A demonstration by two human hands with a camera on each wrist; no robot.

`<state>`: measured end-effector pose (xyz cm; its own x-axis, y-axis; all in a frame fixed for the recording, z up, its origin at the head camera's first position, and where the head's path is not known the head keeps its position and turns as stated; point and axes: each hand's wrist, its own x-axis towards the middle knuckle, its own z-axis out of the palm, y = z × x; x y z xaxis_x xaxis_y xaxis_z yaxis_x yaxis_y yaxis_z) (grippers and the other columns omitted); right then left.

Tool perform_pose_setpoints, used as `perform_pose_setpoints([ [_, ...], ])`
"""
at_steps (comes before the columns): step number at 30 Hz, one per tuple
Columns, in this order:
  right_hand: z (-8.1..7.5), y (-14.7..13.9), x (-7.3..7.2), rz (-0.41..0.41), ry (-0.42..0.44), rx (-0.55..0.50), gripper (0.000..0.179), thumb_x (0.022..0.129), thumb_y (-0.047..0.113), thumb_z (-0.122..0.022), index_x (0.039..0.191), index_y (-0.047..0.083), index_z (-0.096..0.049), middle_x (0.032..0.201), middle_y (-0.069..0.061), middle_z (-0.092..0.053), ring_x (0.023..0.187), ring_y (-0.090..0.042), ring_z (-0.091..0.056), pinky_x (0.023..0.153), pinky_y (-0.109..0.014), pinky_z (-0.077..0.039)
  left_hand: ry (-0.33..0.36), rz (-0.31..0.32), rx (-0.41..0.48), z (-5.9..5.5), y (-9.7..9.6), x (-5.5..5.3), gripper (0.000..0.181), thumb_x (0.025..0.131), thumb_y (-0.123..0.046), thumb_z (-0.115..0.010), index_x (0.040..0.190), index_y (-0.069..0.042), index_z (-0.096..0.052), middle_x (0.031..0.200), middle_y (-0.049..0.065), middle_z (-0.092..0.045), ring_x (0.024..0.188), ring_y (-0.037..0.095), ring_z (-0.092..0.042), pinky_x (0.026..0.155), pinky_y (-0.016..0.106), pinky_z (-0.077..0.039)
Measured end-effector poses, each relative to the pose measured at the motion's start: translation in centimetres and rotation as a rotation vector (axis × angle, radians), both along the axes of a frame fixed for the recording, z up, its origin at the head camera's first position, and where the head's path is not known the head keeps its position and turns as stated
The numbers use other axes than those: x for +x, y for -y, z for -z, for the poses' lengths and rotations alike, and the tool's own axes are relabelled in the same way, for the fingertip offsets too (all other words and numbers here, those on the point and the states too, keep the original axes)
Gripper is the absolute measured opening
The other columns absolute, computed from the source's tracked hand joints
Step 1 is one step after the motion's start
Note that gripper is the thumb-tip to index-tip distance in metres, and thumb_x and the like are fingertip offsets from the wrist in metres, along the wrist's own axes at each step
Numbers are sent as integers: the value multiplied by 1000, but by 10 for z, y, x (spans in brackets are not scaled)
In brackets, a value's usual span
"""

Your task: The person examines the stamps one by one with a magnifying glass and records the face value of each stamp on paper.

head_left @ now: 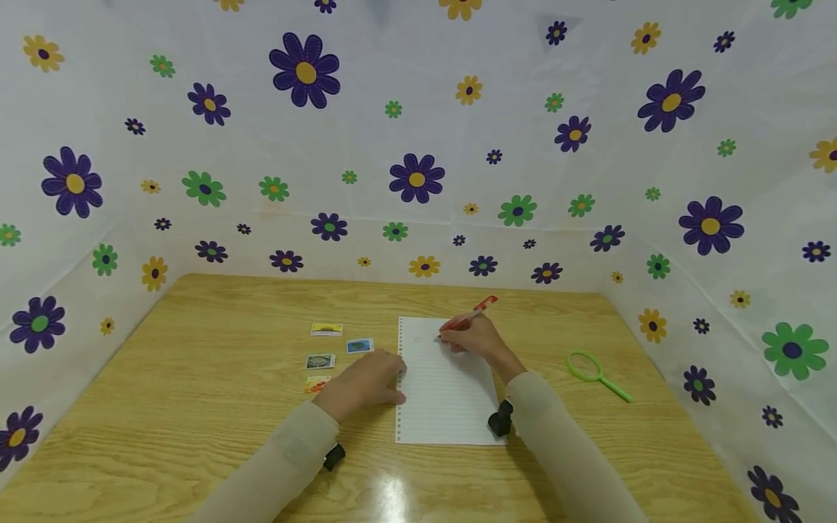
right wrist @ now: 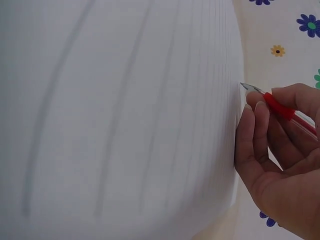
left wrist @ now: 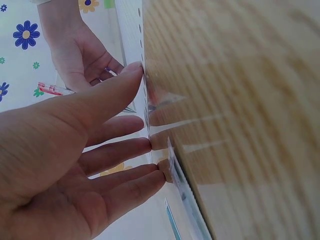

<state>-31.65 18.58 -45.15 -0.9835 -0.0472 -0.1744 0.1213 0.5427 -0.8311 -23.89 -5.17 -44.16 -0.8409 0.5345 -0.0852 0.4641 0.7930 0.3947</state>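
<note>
on paper [head_left: 445,407], right fingers [right wrist: 261,129] pinch pen [right wrist: 281,108]; left fingers [left wrist: 120,153] extended at paper's edge; writing [head_left: 418,339]: head view only

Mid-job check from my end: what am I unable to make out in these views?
- Marks on the lined sheet: head view, too small and faint to read.
- Sheet's right edge: head view, partly behind the right hand.
- Red-and-yellow card, lower right part: head view, covered by the left hand.
- Nearest card: left wrist view, nearly edge-on, cut off by the bottom edge.
- Pen, rear end: right wrist view, cut off by the right edge.
</note>
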Motion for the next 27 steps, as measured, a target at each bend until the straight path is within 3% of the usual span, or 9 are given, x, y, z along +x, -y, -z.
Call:
perform_pose_setpoints([
  [12, -2, -2, 2, 35, -14, -11, 22, 94, 23, -76, 108, 5, -78, 99, -11, -78, 75, -15, -66, 71, -22, -59, -9, 5, 7, 0, 1, 2, 42, 86, -26, -84, 118, -2, -72, 117, 10, -74, 93, 17, -58, 91, 40, -53],
  [21, -2, -1, 2, 32, -22, -7, 21, 94, 21, -76, 106, 5, -78, 95, -10, -78, 73, -13, -65, 68, -21, -58, -5, 0, 18, 0, 1, 1, 43, 87, -25, -83, 121, -2, -72, 122, 11, -73, 107, 23, -64, 99, 43, -53],
  [27, 0, -6, -1, -15, -8, -20, 19, 93, 19, -76, 105, 4, -77, 95, -10, -77, 73, -12, -67, 67, -21, -58, 16, -13, 16, -1, 1, 2, 45, 87, -25, -83, 124, -2, -71, 126, 12, -71, 115, 26, -64, 104, 45, -52],
])
